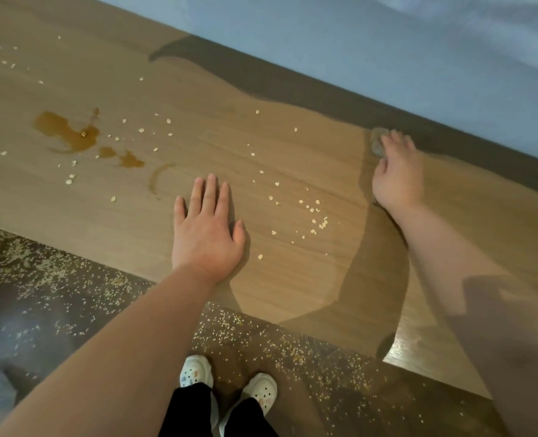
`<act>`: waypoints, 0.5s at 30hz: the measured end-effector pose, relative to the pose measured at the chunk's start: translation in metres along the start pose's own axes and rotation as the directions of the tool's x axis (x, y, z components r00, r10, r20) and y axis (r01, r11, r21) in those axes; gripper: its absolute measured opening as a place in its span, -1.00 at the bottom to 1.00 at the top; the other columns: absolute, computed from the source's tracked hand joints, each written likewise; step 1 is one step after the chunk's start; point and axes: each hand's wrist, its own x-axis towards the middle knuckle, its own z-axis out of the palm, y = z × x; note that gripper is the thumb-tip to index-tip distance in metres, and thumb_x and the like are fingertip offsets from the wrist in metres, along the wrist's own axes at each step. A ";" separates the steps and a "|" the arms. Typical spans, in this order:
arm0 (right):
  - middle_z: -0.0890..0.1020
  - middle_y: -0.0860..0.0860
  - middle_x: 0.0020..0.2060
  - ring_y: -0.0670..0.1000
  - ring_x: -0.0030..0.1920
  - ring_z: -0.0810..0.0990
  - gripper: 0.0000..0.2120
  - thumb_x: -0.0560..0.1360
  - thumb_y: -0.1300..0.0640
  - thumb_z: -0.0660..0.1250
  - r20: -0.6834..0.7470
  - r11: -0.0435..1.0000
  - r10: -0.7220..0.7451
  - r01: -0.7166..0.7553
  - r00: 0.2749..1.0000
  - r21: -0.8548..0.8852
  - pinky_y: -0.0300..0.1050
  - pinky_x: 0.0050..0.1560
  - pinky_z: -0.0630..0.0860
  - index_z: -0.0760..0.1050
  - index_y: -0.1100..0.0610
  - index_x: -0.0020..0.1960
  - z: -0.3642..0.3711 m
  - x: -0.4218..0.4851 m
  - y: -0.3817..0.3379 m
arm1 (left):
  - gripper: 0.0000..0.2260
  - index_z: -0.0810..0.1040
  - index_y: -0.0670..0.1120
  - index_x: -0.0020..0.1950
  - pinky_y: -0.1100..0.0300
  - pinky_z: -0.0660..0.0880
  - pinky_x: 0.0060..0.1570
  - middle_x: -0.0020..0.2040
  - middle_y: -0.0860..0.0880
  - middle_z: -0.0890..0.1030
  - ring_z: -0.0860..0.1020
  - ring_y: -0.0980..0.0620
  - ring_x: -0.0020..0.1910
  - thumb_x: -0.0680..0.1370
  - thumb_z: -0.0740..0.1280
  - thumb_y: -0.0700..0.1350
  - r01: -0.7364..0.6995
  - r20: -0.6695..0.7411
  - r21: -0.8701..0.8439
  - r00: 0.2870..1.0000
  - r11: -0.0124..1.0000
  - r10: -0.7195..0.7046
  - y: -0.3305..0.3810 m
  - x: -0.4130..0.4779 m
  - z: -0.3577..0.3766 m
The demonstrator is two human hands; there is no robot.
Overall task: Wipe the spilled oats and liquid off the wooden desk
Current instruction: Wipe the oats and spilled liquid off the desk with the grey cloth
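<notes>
From the head camera, the left hand lies flat, palm down, on the wooden worktop close to its near edge. Its fingers are straight and slightly spread, and it holds nothing.

The right hand is stretched out to the far edge, near the pale blue-grey wall, and is blurred. Its fingertips sit on a small grey wad that shows just past them. The blur hides whether the fingers grip the wad or only press on it.

The oats lie as loose pale flakes on the worktop. One cluster is between the two hands, nearer the left one. A few flakes lie just beside the left thumb, and more are strewn well out to the left of the left hand and beyond it.

The liquid is a brown puddle well to the left of the left hand and farther out, with one flake lying in it. Two smaller brown blots trail from it toward the left hand. A thin curved smear lies just beyond the left little finger.

Below the near edge, the dark floor is thickly sprinkled with oat flakes. Two white clogs and black trouser legs stand there, under the left forearm.
</notes>
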 end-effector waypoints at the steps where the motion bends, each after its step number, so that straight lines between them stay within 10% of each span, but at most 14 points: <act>1: 0.26 0.11 0.53 0.19 0.54 0.13 -0.50 0.57 0.25 0.10 -0.019 0.991 0.128 -0.129 0.992 -0.030 0.16 0.53 0.07 0.27 0.16 0.51 0.001 0.013 -0.002 | -0.38 -0.07 -0.06 0.62 -0.11 -0.15 0.54 0.62 -0.06 -0.11 -0.17 -0.04 0.59 0.61 -0.02 0.14 0.000 0.002 -0.003 1.000 1.000 0.000 0.000 0.000 -0.001; 6: 0.09 0.09 0.58 0.22 0.56 -0.01 -0.41 0.55 0.20 0.13 0.003 0.893 0.451 -0.450 0.893 -0.013 0.17 0.52 -0.01 0.14 0.13 0.56 0.006 0.064 -0.048 | -0.38 -0.07 -0.06 0.62 -0.09 -0.16 0.53 0.62 -0.05 -0.10 -0.17 -0.04 0.59 0.61 -0.02 0.14 -0.001 0.005 -0.014 1.000 1.000 0.001 0.001 -0.001 -0.002; 10: 0.21 0.06 0.55 0.18 0.56 0.07 -0.43 0.53 0.29 0.12 0.050 0.998 0.011 -0.014 0.999 0.059 0.10 0.53 0.06 0.24 0.09 0.53 0.027 0.051 -0.098 | -0.38 -0.05 -0.06 0.62 -0.10 -0.15 0.53 0.62 -0.05 -0.09 -0.16 -0.04 0.59 0.60 -0.02 0.14 -0.001 0.004 -0.020 1.000 1.000 0.001 0.000 0.001 0.000; 15: 0.25 0.06 0.53 0.11 0.56 0.11 -0.49 0.58 0.32 0.12 0.103 0.927 -0.360 0.344 0.927 0.148 0.11 0.55 0.05 0.27 0.13 0.52 0.017 0.011 -0.057 | -0.34 -0.06 -0.05 0.62 -0.09 -0.17 0.52 0.62 -0.05 -0.10 -0.17 -0.04 0.59 0.55 -0.11 0.16 -0.001 0.006 -0.025 1.000 1.000 0.001 -0.001 0.001 0.001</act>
